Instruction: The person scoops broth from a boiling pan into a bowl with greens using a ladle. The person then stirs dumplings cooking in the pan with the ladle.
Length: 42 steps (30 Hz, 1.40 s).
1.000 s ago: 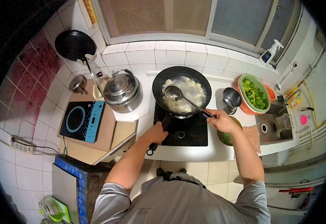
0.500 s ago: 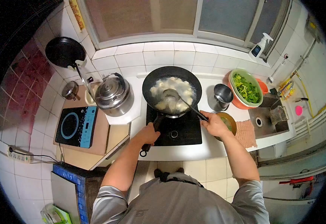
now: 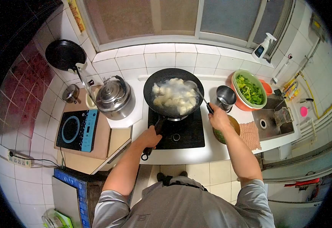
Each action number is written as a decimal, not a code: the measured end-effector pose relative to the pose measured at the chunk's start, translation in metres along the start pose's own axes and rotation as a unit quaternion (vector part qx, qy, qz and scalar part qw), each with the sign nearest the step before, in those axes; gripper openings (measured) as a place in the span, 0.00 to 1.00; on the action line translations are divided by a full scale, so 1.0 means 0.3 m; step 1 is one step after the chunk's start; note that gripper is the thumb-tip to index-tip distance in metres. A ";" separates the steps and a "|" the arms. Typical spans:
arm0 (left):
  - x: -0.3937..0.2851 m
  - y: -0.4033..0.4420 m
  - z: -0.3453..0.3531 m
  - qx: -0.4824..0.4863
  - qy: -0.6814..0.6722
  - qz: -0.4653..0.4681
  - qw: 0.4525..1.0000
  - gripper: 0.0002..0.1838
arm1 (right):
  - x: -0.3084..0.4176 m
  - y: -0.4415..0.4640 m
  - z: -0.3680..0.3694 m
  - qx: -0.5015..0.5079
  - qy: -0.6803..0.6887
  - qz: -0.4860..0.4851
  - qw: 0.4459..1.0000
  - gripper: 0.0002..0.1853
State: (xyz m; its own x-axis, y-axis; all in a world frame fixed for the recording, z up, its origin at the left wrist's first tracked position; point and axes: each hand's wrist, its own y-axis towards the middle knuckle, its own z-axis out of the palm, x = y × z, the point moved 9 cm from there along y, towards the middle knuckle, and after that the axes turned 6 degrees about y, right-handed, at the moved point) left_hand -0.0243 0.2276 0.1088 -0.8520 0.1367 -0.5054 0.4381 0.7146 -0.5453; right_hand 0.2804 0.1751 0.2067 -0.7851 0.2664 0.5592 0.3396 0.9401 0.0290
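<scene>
My left hand (image 3: 149, 136) is wrapped round the dark handle of a black wok (image 3: 149, 99) on the black cooktop (image 3: 188, 138). Pale lumps of food (image 3: 175, 97) lie in steaming liquid inside the wok; their kind is hard to tell. In my right hand (image 3: 219, 117) is the black-handled ladle (image 3: 201, 95), whose bowl is at the wok's right inner side, partly hidden by steam. A yellowish bowl (image 3: 221, 137) with green contents sits under my right wrist and is partly covered by it.
A steel kettle (image 3: 114, 98) and a blue-edged induction cooker (image 3: 77, 130) stand left. On the right are a metal cup (image 3: 226, 95), a green basin (image 3: 265, 81) of leafy greens, a pinkish cloth (image 3: 249, 136) and the sink (image 3: 263, 131). A spray bottle (image 3: 263, 47) stands on the sill.
The ladle has moved from the middle of the wok to its upper right side. My right hand has shifted slightly right and up. My left hand stays on the wok handle.
</scene>
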 end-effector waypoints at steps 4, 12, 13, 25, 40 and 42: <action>-0.024 -0.028 -0.024 -0.014 0.030 -0.005 0.999 0.24 | -0.054 0.037 0.065 0.036 0.098 0.003 0.995 0.23; -0.023 -0.023 -0.023 -0.017 0.047 0.006 0.999 0.24 | -0.077 -0.014 0.125 0.123 0.325 0.148 0.926 0.20; -0.024 -0.021 -0.024 -0.022 0.053 0.012 0.998 0.24 | -0.066 -0.025 0.125 0.127 0.362 0.157 0.910 0.19; -0.030 -0.018 -0.029 -0.034 0.064 0.032 0.997 0.24 | -0.007 -0.078 0.153 0.161 0.421 0.147 0.880 0.26; -0.004 0.024 -0.006 -0.023 0.064 0.042 0.997 0.28 | -0.054 -0.215 0.198 -0.033 0.308 0.037 0.950 0.28; -0.021 -0.005 -0.018 -0.016 0.042 0.024 0.999 0.27 | -0.058 -0.231 0.210 -0.058 0.305 0.034 0.950 0.29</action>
State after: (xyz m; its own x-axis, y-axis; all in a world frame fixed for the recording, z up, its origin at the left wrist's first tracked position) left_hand -0.0211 0.2294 0.1166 -0.8514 0.2276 -0.4725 0.4716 0.7265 -0.4998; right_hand 0.2380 0.1188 0.1428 -0.3251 0.1198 0.9381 0.4607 0.8863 0.0465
